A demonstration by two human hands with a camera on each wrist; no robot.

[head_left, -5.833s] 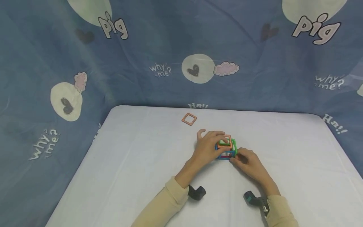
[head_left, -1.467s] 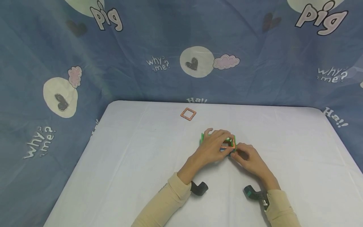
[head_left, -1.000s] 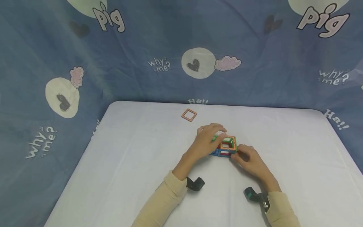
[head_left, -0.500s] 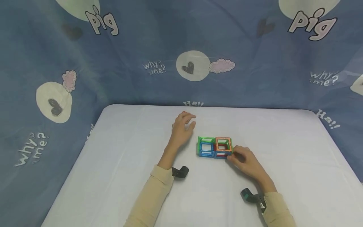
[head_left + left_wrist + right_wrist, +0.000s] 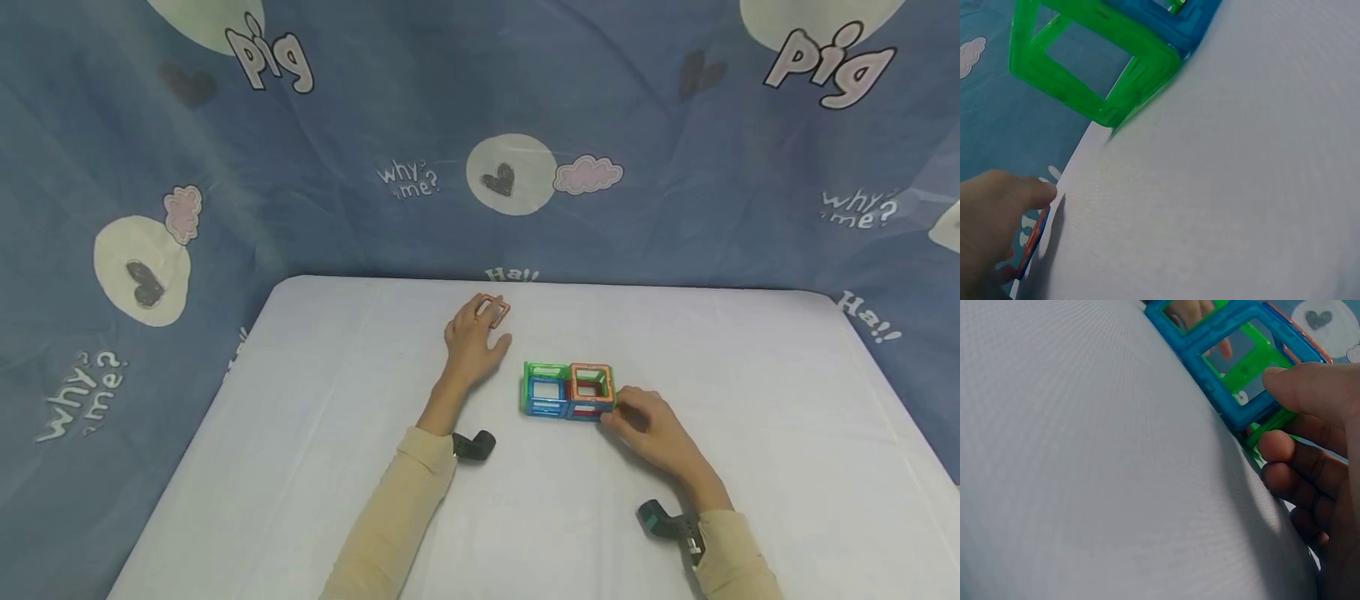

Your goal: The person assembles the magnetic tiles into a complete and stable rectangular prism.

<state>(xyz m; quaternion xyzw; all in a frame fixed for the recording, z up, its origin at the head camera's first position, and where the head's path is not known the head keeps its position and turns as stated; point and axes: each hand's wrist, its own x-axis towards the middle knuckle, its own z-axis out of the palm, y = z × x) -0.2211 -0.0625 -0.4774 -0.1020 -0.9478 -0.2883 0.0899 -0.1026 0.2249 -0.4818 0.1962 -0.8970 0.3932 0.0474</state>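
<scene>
A two-cell block of magnetic tiles (image 5: pixel 547 408), with blue, green, red and orange square frames, stands on the white table. My right hand (image 5: pixel 656 429) holds its near right corner. In the right wrist view the thumb (image 5: pixel 1310 390) lies against a blue tile (image 5: pixel 1194 362), with curled fingers beside the green side. My left hand (image 5: pixel 471 342) reaches to a loose orange square tile (image 5: pixel 504 310) farther back, fingers over it and thumb spread apart. The left wrist view shows that tile (image 5: pixel 1035 240) edge-on below the thumb; its contact with the fingers is partly hidden.
The white table (image 5: pixel 750 375) ends at a blue printed cloth (image 5: pixel 360 225) behind and to the left. Each wrist carries a dark camera mount, one on the left (image 5: pixel 476 446) and one on the right (image 5: pixel 663 518).
My left hand has let go of the block and moved back and left to the loose orange tile. The block has grown from one cell to two. My right hand keeps its place at the corner.
</scene>
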